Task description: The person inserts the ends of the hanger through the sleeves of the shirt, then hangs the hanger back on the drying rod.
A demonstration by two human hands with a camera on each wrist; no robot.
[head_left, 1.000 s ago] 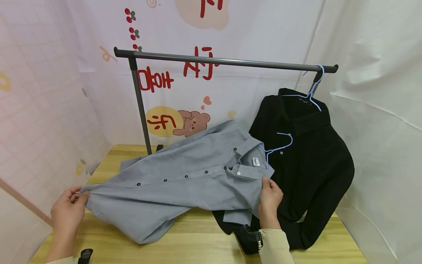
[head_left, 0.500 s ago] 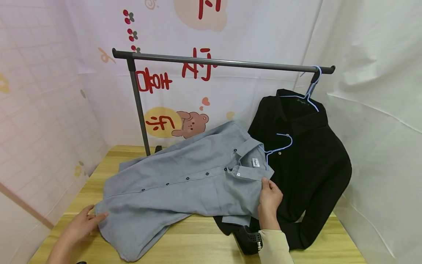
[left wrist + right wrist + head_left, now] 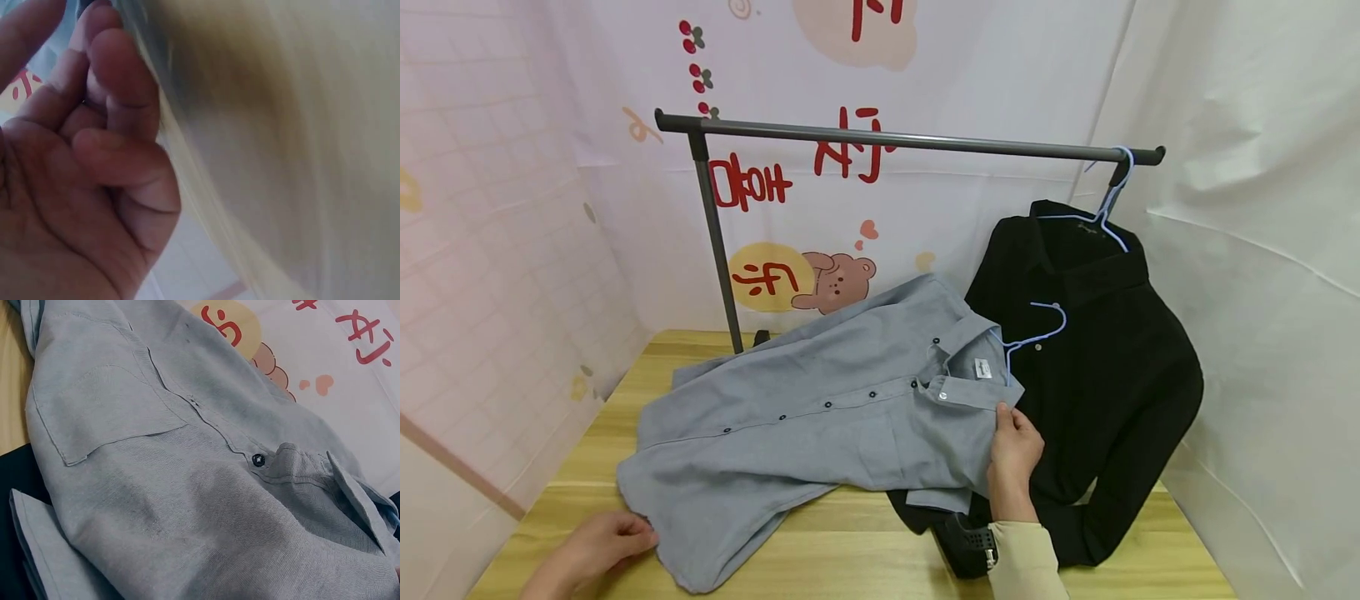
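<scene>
A grey button-up shirt (image 3: 820,442) lies slantwise on the table, its collar to the right and its hem at the lower left. Inside the collar sits a light blue hanger (image 3: 1037,337), its hook sticking out. My right hand (image 3: 1017,450) pinches the shirt below the collar. At the hem's lower left corner, my left hand (image 3: 602,546) has curled fingers and pinches the edge of the cloth. The left wrist view shows that hand's palm and bent fingers (image 3: 125,81). In the right wrist view the shirt's pocket (image 3: 119,419) and a dark button (image 3: 259,460) show.
A black shirt (image 3: 1120,358) hangs on another blue hanger (image 3: 1105,208) at the right end of a dark metal rack (image 3: 887,138). Its lower part lies under the grey shirt. The wooden table (image 3: 850,550) is bordered by printed cloth walls (image 3: 985,75).
My left hand lowered the stretched hem to the table, let it go, then moved down and right to the hem's lower corner. The right hand has kept its hold below the collar.
</scene>
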